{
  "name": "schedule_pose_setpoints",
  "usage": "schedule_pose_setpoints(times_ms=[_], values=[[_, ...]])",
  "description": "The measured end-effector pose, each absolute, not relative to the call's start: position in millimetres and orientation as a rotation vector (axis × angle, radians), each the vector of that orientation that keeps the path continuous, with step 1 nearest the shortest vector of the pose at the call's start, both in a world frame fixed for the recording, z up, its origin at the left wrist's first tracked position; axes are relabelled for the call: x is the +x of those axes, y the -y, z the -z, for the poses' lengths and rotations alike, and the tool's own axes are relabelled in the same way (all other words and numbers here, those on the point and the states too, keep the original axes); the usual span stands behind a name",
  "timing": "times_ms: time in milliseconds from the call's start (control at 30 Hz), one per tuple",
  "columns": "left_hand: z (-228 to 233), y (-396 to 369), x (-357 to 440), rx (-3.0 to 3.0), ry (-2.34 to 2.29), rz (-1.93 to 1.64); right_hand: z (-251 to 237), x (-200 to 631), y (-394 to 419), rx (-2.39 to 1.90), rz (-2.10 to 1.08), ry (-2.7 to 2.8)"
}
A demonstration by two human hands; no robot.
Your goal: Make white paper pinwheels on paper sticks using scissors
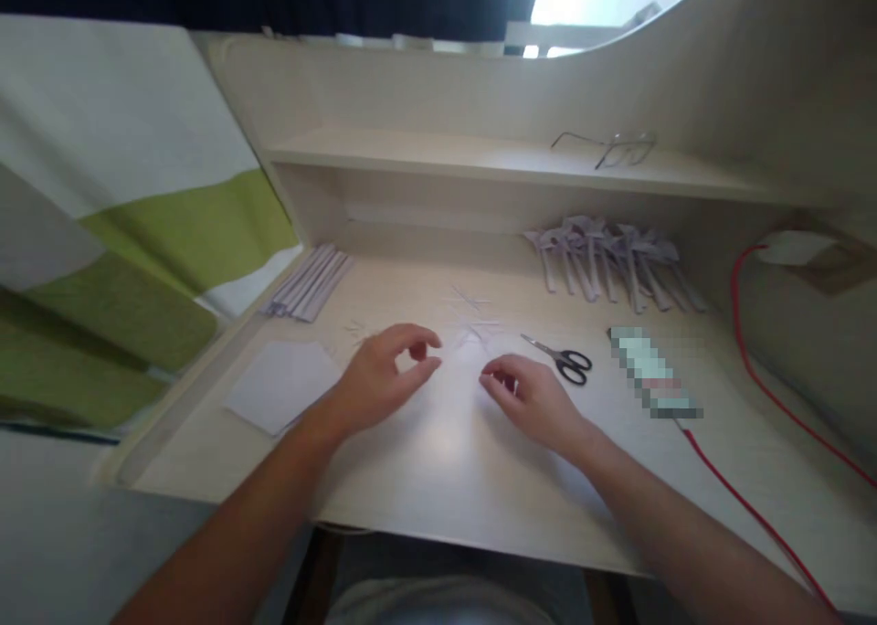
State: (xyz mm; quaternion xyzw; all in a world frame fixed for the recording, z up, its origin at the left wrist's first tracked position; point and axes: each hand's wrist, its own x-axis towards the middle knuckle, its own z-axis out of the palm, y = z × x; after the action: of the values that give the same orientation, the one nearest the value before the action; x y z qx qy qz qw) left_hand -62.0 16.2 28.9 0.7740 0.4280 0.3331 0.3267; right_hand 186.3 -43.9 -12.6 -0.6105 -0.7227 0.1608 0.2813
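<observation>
My left hand [390,374] hovers over the white table, its thumb and index finger parted with nothing between them. Facing it, my right hand [531,397] is loosely curled, thumb and index tips a little apart; nothing shows in it. Thin white paper strips [474,333] lie on the table beyond and between both hands. Just past my right hand rest scissors [568,362] with black handles. A stack of white paper sheets [278,383] lies left of my left hand, with small thin pieces [357,330] behind that hand.
Several rolled paper sticks [308,282] lie at the back left. Paper pinwheels [603,250] on sticks are grouped at the back right. A phone [654,374] with a red cable [746,506] lies at right. Glasses [627,150] sit on the shelf [438,154]. Curtains hang at left.
</observation>
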Motion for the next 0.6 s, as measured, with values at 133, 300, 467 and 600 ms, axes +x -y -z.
schedule_pose_setpoints(times_ms=[133, 300, 467, 600], values=[[-36, -16, -161, 2.244, -1.560, -0.801, 24, 155, 63, -1.534, -0.527, 2.057], [2, -18, -228, 2.347, -1.728, -0.417, 29, 141, 64, -1.493, -0.563, 2.187], [12, -17, -233, 2.283, -1.697, -0.381, 36, 136, 46, -1.582, -0.522, 2.198], [7, -19, -236, 2.202, -1.652, -0.394, 42, 136, 38, -1.601, -0.470, 2.183]])
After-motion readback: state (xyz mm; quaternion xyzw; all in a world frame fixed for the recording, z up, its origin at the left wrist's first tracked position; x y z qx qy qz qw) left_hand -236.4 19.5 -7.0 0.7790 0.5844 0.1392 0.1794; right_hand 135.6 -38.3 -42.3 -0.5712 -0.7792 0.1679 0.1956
